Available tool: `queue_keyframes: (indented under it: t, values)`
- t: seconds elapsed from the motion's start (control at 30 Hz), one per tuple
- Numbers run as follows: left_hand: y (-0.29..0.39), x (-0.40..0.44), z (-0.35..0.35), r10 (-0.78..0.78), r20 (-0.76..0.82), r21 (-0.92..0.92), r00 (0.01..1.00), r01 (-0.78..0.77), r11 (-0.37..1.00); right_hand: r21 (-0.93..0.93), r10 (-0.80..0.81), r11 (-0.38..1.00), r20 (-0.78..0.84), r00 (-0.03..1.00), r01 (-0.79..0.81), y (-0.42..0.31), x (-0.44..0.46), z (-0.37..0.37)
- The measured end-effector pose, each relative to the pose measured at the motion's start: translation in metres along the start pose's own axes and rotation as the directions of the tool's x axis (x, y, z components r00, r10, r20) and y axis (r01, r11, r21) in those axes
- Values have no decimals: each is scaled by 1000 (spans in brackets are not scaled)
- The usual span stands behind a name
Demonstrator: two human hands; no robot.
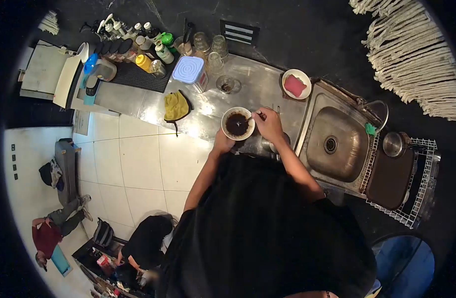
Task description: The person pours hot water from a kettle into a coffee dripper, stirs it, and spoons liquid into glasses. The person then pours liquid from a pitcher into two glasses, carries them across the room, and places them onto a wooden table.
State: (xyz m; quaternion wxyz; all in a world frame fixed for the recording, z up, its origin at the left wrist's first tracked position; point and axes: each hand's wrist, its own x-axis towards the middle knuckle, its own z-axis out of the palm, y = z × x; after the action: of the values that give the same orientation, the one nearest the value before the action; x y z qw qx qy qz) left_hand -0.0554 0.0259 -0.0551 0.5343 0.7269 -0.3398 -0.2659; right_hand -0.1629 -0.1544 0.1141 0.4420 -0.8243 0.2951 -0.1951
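A white bowl [225, 118] with dark brown liquid [237, 124] in it is held over the counter's front edge. My left hand [223, 142] is closed around the bowl's lower left side. In my right hand [269, 124], closed fingers pinch a spoon [250, 118] whose lower end dips into the liquid. Behind the bowl stands a small glass [226, 85] with a little dark residue. A metal container [271, 144] is partly hidden under my right forearm.
A yellow cloth cap [177, 106] and a blue-lidded tub [189, 69] sit left on the steel counter. Bottles and glasses [219, 45] line the back. At right are a bowl with a pink cloth [294, 86], a sink [337, 144] and a wire rack [420, 198]. Two people are behind, lower left.
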Motion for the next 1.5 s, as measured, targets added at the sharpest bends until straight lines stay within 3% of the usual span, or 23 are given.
queue_keyframes:
  t: [0.13,0.27,0.33,0.47,0.53,0.6,0.63,0.73,0.87,0.93,0.97,1.03,1.17,1.2,1.27,1.4,1.47,1.5]
  values:
    - [19,6,-7,-41,55,-52,998,43,998,31,-45,998,-17,999,45,6,5,7]
    - [34,5,-13,-44,95,-28,995,46,999,-84,-98,991,57,994,102,6,8,8]
    - [33,8,-16,108,91,50,990,-112,992,-8,-146,989,-50,988,146,5,10,13]
    - [34,8,-15,-85,87,64,993,80,995,-148,-58,987,66,996,67,-5,10,8]
    - [32,9,-18,-14,95,100,995,4,995,-119,-29,992,76,997,38,-2,10,11]
    - [28,9,-18,123,79,-2,989,-123,992,-33,48,998,34,998,-47,1,9,14]
    - [25,9,-19,61,104,100,993,-71,992,-92,-53,995,-41,998,49,5,7,18]
    - [26,8,-20,18,92,40,996,-21,999,-116,-21,993,42,999,26,7,6,15]
    - [26,9,-17,3,50,87,999,-7,996,4,-22,1000,-52,998,22,6,4,15]
    - [30,8,-19,-54,83,111,995,45,993,-214,-210,961,-147,967,176,9,1,17]
    - [29,9,-19,-44,79,96,996,36,995,-215,-211,961,-148,966,177,10,0,18]
    - [22,11,-17,7,81,26,997,-9,1000,-29,-28,999,-59,998,26,11,0,20]
    - [33,9,-17,65,61,-78,996,-60,995,-235,-130,967,-118,985,99,8,-5,21]
    - [33,9,-18,51,78,-67,996,-46,997,-236,-133,966,-118,984,102,11,-5,22]
    - [33,11,-18,42,93,-57,995,-37,998,-11,43,999,-3,999,-43,17,-4,23]
    - [34,10,-17,99,58,-30,993,-98,995,-49,117,992,-13,993,-118,10,-6,18]
    - [33,10,-17,-57,57,71,997,52,996,-24,71,997,-40,997,-72,10,-9,18]
    - [38,8,-18,-56,44,112,997,51,992,86,84,993,-70,994,-78,12,-11,20]
